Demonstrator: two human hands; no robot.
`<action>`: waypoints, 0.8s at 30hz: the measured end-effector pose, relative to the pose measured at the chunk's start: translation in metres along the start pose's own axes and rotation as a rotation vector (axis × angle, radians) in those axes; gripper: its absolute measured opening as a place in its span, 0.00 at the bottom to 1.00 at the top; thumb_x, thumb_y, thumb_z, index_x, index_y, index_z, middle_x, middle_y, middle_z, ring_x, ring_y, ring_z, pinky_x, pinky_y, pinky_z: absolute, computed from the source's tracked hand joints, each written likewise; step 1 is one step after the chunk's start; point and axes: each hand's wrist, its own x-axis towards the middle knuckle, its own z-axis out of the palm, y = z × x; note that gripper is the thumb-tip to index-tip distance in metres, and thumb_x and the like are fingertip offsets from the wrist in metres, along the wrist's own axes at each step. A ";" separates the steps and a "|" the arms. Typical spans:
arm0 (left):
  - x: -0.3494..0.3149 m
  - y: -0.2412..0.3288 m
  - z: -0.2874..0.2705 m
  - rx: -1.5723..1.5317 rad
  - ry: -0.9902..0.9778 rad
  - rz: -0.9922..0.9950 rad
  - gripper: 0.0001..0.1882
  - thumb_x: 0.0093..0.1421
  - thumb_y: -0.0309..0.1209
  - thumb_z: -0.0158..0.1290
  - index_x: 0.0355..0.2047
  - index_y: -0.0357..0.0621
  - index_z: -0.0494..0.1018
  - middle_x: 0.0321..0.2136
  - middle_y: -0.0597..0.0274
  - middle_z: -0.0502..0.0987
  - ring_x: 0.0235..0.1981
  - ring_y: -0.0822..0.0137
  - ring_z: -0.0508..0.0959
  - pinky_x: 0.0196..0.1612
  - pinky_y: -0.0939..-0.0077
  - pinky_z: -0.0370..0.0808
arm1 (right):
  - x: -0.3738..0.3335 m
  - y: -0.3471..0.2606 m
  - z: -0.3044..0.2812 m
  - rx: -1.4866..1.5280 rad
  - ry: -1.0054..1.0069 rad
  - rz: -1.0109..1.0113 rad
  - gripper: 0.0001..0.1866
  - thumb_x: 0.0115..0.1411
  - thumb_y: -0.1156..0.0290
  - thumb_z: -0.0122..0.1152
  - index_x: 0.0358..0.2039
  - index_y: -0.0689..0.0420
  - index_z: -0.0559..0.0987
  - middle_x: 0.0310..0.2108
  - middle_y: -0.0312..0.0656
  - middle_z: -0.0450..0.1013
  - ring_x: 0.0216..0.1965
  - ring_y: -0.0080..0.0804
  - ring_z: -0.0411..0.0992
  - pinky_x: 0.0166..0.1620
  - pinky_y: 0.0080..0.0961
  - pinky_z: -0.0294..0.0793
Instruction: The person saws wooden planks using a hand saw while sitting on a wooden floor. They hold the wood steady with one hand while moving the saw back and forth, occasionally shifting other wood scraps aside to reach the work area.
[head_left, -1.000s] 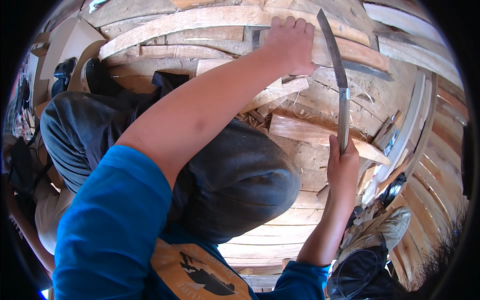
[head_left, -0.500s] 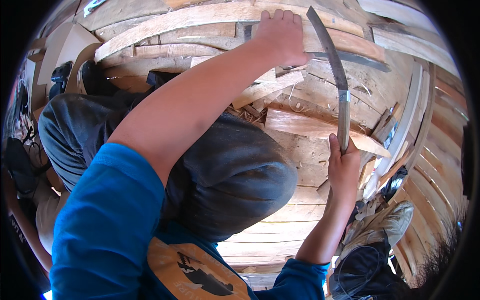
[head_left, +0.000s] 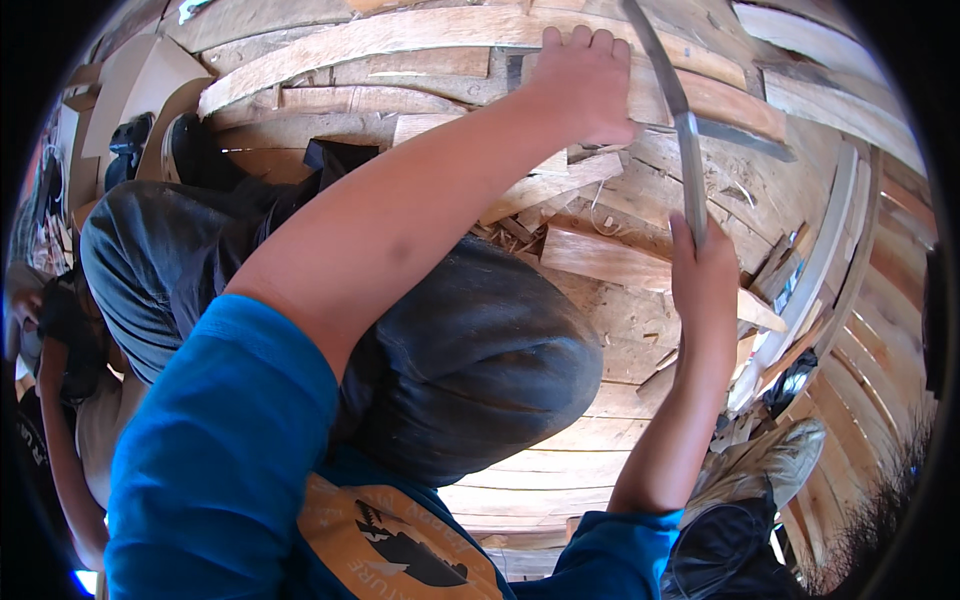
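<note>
My right hand (head_left: 706, 268) is closed around the wooden handle of a curved handsaw (head_left: 690, 165), thumb laid along the grip. The saw points away from me, its dark blade running up past the right side of my left hand (head_left: 583, 85) to the upper edge of the view. My left hand presses down on the boards, fingers bent over a long, curved pale plank (head_left: 400, 38). A reddish, shorter board (head_left: 730, 102) comes out to the right from beneath the hand and blade. Whether the teeth touch the wood cannot be made out.
A wood block (head_left: 600, 258) and shavings lie on the plank floor (head_left: 610, 330) beside my bent knee (head_left: 500, 360). Open cardboard (head_left: 140, 95) stands at far left. Another person's arm (head_left: 70, 455) shows at the left rim, and a person's shoe (head_left: 800, 450) at lower right.
My right hand has pushed the saw forward, away from me, so more of its blade passes the boards. My left hand stays on the wood.
</note>
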 end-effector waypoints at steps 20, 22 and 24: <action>0.000 -0.010 0.004 0.025 0.053 -0.016 0.40 0.49 0.54 0.57 0.54 0.38 0.65 0.49 0.55 0.70 0.54 0.59 0.66 0.54 0.54 0.59 | -0.061 0.022 -0.013 0.060 -0.058 0.108 0.17 0.66 0.63 0.53 0.31 0.67 0.73 0.17 0.54 0.66 0.18 0.47 0.62 0.25 0.38 0.64; -0.001 -0.005 0.003 0.054 0.032 0.010 0.41 0.49 0.55 0.57 0.55 0.38 0.65 0.50 0.55 0.70 0.54 0.59 0.66 0.55 0.54 0.59 | -0.074 0.021 -0.014 0.091 -0.053 0.162 0.17 0.66 0.63 0.53 0.32 0.67 0.73 0.17 0.54 0.66 0.18 0.47 0.61 0.25 0.37 0.64; -0.003 -0.006 0.002 0.049 0.019 0.030 0.42 0.49 0.55 0.57 0.56 0.38 0.64 0.50 0.54 0.69 0.54 0.59 0.66 0.55 0.55 0.59 | -0.071 0.016 -0.010 0.091 -0.039 0.159 0.16 0.65 0.63 0.54 0.33 0.67 0.73 0.17 0.54 0.66 0.18 0.46 0.61 0.25 0.37 0.64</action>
